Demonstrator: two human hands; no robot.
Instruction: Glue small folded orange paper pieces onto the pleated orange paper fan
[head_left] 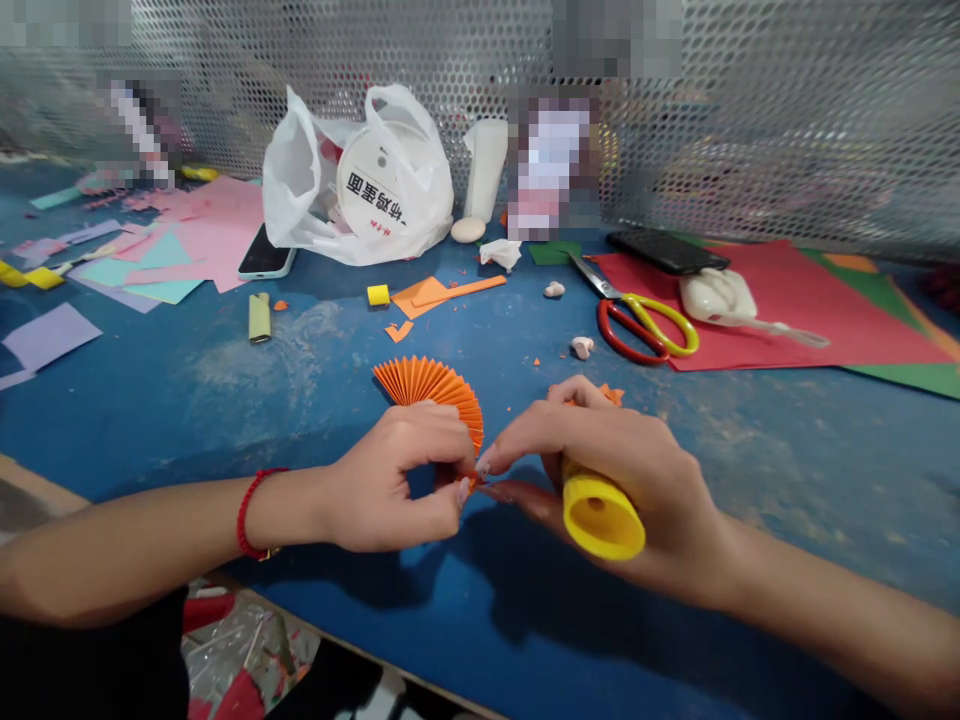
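Observation:
A pleated orange paper fan (431,385) is spread out in the head view, its folds opening away from me. My left hand (409,475), a red cord bracelet at its wrist, pinches the fan's gathered end between thumb and fingers. Close against that end, the thumb and index finger of my right hand (630,470) come together. Tucked in the right palm is a yellow glue stick (604,515), its hollow base facing me. Another bit of orange paper (611,394) shows just behind the right hand.
Red-and-yellow scissors (649,328) lie at right by red paper (825,310), a black phone (667,250) and a white case (716,295). Further back are a white plastic bag (360,190), a small yellow cap (379,295), orange scraps (420,297), a lighter (259,318) and pink paper (217,225).

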